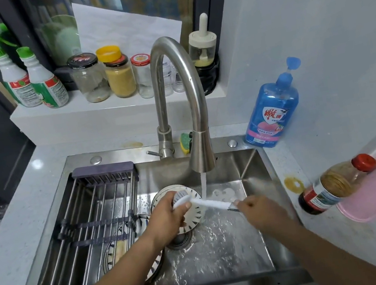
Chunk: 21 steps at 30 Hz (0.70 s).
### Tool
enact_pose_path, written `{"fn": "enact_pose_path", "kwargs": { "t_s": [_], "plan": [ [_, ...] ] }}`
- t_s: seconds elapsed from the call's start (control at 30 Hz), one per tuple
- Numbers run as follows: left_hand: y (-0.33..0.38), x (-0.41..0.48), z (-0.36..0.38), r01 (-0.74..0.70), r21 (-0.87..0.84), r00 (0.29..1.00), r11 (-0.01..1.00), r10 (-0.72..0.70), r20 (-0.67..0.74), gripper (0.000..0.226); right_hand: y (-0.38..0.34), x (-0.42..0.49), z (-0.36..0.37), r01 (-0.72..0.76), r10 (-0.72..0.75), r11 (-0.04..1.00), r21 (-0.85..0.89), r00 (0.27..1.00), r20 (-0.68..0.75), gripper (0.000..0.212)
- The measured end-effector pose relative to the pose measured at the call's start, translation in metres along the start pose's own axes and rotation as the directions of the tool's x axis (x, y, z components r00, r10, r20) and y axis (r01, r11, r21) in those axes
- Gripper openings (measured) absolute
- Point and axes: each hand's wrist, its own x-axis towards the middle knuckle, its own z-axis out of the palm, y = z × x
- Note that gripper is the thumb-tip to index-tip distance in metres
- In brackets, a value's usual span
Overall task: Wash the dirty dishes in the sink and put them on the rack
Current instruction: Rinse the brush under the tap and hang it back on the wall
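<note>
Left hand (166,214): forearm enters from the lower left, crossing the front rim of the sink (276,177). Fingers are curled round the bristle end of a white brush (207,203), thumb on top. Right hand (255,209): forearm enters from the lower right, with fingertips pinching the brush's metal-tipped end. The brush lies nearly level between both hands, and the water stream (203,184) from the faucet (179,94) strikes its handle.

A patterned bowl (193,217) sits directly behind the left hand, above the drain (180,239). Whether that hand also touches it cannot be told.

The rack (96,222) spans the left half of the sink, its right edge just beside the left wrist. A second patterned dish (116,252) lies beneath it. The right half of the basin floor is wet and open.

On the right counter near the rim stand a blue detergent bottle (271,113), a sauce bottle (326,190) and a pink tub (369,194).
</note>
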Motion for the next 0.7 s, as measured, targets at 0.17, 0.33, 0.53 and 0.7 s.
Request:
{"fn": "enact_pose_path", "kwargs": {
  "t_s": [0.17,0.33,0.53,0.7],
  "plan": [
    [0.013,0.007,0.018,-0.058,0.155,0.997,0.986,0.050,0.051,0.016,-0.022,-0.019,0.037,0.230,-0.252,0.951,0.205,0.964,0.089,0.025],
    [0.023,0.007,0.032,0.043,-0.092,0.999,0.995,-0.042,0.016,0.056,-0.024,-0.022,0.044,0.176,-0.177,0.907,0.383,0.984,-0.035,0.023],
    [0.021,0.000,0.029,0.226,-0.143,0.967,0.964,-0.204,0.151,0.074,-0.012,-0.018,0.038,0.160,-0.150,0.943,0.290,0.987,-0.056,0.044],
    [0.020,-0.003,0.022,0.385,-0.352,0.923,0.853,-0.362,0.130,0.068,-0.026,-0.020,0.026,0.249,-0.272,0.931,0.267,0.961,0.052,0.030]
  ]
}}
